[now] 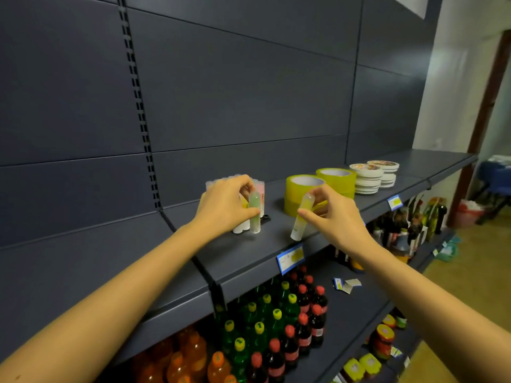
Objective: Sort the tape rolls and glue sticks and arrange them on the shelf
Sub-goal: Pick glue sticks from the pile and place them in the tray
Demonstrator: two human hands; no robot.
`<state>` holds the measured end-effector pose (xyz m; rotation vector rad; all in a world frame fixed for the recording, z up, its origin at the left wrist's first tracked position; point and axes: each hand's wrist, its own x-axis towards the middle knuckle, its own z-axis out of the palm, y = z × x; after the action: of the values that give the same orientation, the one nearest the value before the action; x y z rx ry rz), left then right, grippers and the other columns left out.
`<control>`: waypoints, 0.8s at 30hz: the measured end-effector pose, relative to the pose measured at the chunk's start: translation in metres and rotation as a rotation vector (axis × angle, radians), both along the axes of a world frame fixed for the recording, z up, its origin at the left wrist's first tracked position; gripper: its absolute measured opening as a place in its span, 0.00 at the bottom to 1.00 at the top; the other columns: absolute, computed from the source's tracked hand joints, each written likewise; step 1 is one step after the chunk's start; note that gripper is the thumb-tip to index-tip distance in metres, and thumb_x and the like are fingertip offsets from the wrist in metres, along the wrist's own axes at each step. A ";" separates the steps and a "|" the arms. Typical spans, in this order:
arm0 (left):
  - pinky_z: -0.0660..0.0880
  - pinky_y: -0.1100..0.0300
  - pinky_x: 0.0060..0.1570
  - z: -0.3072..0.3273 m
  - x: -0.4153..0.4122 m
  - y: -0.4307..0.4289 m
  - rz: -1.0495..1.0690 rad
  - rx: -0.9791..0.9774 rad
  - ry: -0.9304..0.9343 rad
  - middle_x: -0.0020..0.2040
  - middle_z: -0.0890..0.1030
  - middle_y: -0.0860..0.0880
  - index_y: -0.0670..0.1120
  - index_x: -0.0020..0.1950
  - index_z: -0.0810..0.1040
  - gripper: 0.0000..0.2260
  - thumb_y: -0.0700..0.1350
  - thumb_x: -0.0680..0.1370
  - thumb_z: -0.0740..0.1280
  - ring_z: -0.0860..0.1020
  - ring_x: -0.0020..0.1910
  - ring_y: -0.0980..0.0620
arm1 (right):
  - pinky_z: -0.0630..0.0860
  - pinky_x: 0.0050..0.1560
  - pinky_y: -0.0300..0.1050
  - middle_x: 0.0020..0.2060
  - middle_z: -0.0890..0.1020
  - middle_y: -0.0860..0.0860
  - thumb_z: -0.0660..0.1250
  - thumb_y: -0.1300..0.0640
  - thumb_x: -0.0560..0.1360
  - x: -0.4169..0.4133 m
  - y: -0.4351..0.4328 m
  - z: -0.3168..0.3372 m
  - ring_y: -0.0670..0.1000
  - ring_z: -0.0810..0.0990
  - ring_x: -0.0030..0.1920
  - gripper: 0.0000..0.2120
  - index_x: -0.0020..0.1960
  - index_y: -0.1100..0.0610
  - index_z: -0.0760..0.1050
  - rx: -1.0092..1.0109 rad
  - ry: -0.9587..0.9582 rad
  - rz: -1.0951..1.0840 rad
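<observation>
On the dark shelf [249, 252] a cluster of glue sticks [235, 181] stands upright at the back left. My left hand [221, 205] pinches a green glue stick [255, 212], held upright at the front of that cluster with its base on the shelf. My right hand [334, 217] holds a yellowish glue stick [301, 218] tilted above the shelf's front part. Behind my right hand stand two stacks of yellow tape rolls [300, 189]. Two stacks of flat white tape rolls [369, 176] sit further right.
Blue price tags [290, 257] hang on the shelf's front edge. The shelf below holds green, red and orange drink bottles [276, 327]. Dark bottles [409, 228] and jars [383, 341] fill shelves to the right. A grey slotted back panel [235, 92] rises behind.
</observation>
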<state>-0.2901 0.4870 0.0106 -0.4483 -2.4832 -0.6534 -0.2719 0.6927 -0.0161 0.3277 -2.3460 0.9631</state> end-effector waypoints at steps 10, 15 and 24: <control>0.66 0.60 0.45 -0.011 -0.042 0.026 0.190 -0.108 0.134 0.47 0.80 0.55 0.51 0.51 0.74 0.13 0.52 0.69 0.72 0.75 0.42 0.52 | 0.77 0.43 0.43 0.42 0.76 0.45 0.71 0.55 0.72 -0.084 0.006 0.006 0.48 0.81 0.39 0.14 0.55 0.55 0.72 0.107 0.079 0.182; 0.65 0.60 0.42 -0.019 -0.051 0.036 0.304 -0.165 0.182 0.47 0.79 0.55 0.52 0.52 0.74 0.14 0.54 0.70 0.71 0.75 0.47 0.50 | 0.78 0.43 0.43 0.41 0.77 0.45 0.71 0.55 0.73 -0.110 0.003 0.003 0.47 0.80 0.39 0.15 0.56 0.54 0.71 0.131 0.113 0.302; 0.70 0.57 0.46 -0.016 -0.056 0.063 0.516 -0.297 0.104 0.49 0.82 0.50 0.51 0.56 0.80 0.14 0.51 0.71 0.71 0.76 0.51 0.47 | 0.76 0.48 0.48 0.48 0.79 0.50 0.69 0.55 0.74 -0.140 0.006 0.010 0.52 0.78 0.44 0.15 0.58 0.54 0.70 0.201 0.136 0.516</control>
<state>-0.3458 0.5501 -0.0056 0.0627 -2.4540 -0.0541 -0.4118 0.6983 -0.0064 1.0840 -2.2774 0.8910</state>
